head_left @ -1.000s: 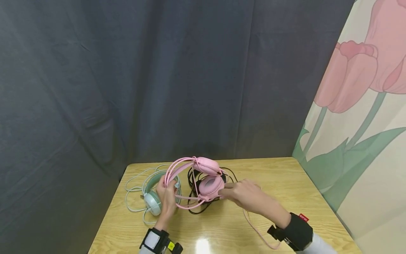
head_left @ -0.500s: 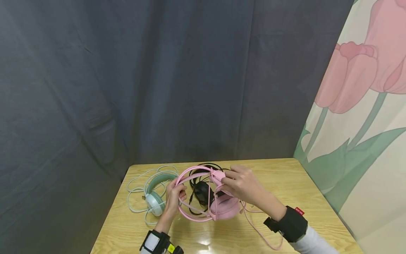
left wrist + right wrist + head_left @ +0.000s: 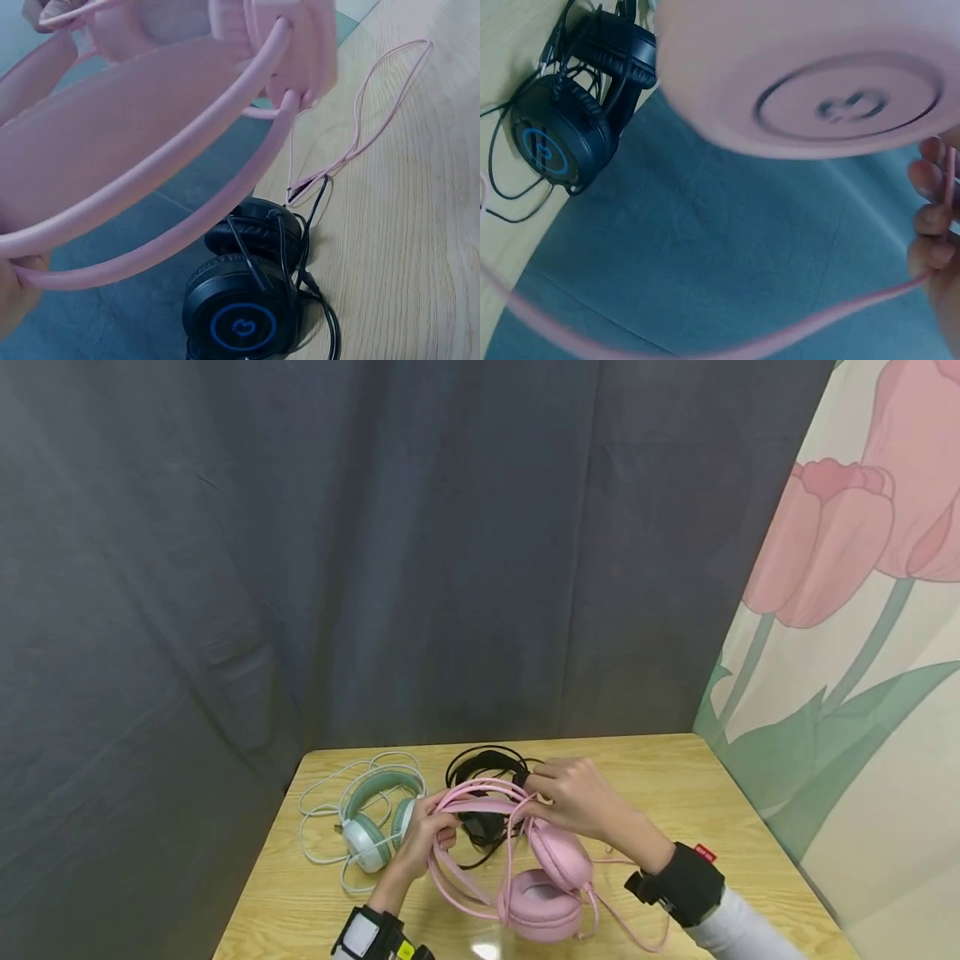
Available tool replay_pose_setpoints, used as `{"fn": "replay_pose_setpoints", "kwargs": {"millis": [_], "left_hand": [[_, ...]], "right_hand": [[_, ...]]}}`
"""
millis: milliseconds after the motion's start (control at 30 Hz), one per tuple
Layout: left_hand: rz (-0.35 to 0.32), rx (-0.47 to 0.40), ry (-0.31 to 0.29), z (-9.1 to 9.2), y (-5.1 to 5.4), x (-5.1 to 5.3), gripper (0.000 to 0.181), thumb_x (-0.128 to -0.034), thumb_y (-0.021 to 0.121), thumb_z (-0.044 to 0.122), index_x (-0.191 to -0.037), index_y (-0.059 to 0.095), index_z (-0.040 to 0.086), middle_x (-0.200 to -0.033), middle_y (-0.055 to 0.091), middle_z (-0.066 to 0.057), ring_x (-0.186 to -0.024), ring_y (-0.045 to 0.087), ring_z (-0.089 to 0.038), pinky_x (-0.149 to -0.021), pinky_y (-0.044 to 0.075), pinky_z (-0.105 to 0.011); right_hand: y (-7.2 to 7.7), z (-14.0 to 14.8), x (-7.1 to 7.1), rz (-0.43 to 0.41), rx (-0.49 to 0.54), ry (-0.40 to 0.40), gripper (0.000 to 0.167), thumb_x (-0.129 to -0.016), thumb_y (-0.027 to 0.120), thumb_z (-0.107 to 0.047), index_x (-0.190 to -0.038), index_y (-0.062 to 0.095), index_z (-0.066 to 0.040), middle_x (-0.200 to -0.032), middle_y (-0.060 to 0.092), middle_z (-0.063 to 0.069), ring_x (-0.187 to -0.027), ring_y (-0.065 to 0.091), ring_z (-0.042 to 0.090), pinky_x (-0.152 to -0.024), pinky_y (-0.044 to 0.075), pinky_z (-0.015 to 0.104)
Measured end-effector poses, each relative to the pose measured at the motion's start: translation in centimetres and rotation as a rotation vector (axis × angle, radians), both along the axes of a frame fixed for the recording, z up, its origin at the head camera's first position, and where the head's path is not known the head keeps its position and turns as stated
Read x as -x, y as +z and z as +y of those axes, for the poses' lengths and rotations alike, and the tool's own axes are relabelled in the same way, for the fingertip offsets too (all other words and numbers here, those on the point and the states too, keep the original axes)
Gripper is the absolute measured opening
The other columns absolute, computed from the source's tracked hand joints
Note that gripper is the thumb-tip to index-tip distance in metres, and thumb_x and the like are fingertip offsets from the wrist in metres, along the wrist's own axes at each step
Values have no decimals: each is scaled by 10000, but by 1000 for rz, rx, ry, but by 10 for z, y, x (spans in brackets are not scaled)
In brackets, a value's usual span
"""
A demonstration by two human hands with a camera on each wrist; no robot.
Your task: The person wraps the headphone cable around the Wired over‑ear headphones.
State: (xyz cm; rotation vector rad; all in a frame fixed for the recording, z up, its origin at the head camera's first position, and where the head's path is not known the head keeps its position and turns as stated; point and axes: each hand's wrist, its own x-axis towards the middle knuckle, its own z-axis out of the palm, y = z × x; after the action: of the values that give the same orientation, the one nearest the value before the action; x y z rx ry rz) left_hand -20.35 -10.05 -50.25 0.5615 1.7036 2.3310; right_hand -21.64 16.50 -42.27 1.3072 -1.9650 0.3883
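A pair of pink headphones [image 3: 562,857] is held above the table, tilted with its ear cups low and to the right. My left hand [image 3: 431,839] grips the headband [image 3: 127,120] at its left end. With curled fingers, my right hand [image 3: 577,797] pinches the pink headphone cable [image 3: 950,174] beside the headband's right side. Part of that cable hangs down across the headband. Behind the pink pair lie black headphones [image 3: 244,326], partly covered in the head view. Left of my left hand, white and mint headphones [image 3: 367,843] rest on the table.
A loose pink cable loop [image 3: 390,82] lies on the wooden table [image 3: 675,793] at the right. White cable [image 3: 311,810] coils around the mint headphones, and black cable [image 3: 330,322] trails by the black pair. A dark curtain [image 3: 450,568] stands behind the table.
The pink headphones have turned and shifted right, with the ear cups swinging downward. My right hand has moved from an ear cup to the cable near the headband; my left hand has shifted slightly right.
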Motion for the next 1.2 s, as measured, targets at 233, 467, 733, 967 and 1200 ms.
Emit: {"fn": "replay_pose_setpoints", "kwargs": {"millis": [233, 467, 733, 967, 1200], "left_hand": [[22, -21, -44, -6, -5, -1, 396, -763, 484, -101, -1146, 573, -146, -601, 336, 34, -482, 294, -38, -429, 280, -162], [68, -139, -98, -14, -10, -2, 451, -735, 456, -119, -1128, 651, -16, -625, 352, 24, -486, 315, -24, -437, 270, -155], [21, -358, -228, -17, -6, -3, 502, -719, 396, -120, -1096, 670, 68, -645, 367, 60, -474, 215, -55, -420, 176, -182], [-3, -511, -258, -16, -1, 0, 523, -734, 330, -136, -1098, 658, 48, -697, 425, 62, -490, 172, -81, -420, 193, -163], [-62, -644, -241, -15, 2, 5, 496, -767, 263, -146, -1087, 601, 25, -743, 465, 38, -507, 165, -86, -431, 279, -134]], "right_hand": [[0, 3, 1, -166, 14, 140, 297, -769, 672, 138, -960, 689, -89, -909, 643, -12, -788, 603, 112, -689, 522, 208], [-9, 13, 10, -225, 95, 75, 113, -943, 668, -225, -909, 680, -117, -808, 639, -62, -667, 569, 20, -573, 473, 153], [-25, 36, 25, -246, 206, 18, 322, -1046, 437, -269, -981, 681, -71, -816, 652, -3, -679, 555, 58, -597, 474, 226], [-45, 43, 25, -182, 137, 71, 395, -971, 324, 53, -1190, 645, -15, -996, 594, 51, -883, 523, 161, -764, 435, 254], [-73, 39, 22, -350, 156, -9, 312, -981, 533, -12, -1261, 650, -82, -1002, 697, 54, -891, 651, 142, -722, 547, 328]]}}
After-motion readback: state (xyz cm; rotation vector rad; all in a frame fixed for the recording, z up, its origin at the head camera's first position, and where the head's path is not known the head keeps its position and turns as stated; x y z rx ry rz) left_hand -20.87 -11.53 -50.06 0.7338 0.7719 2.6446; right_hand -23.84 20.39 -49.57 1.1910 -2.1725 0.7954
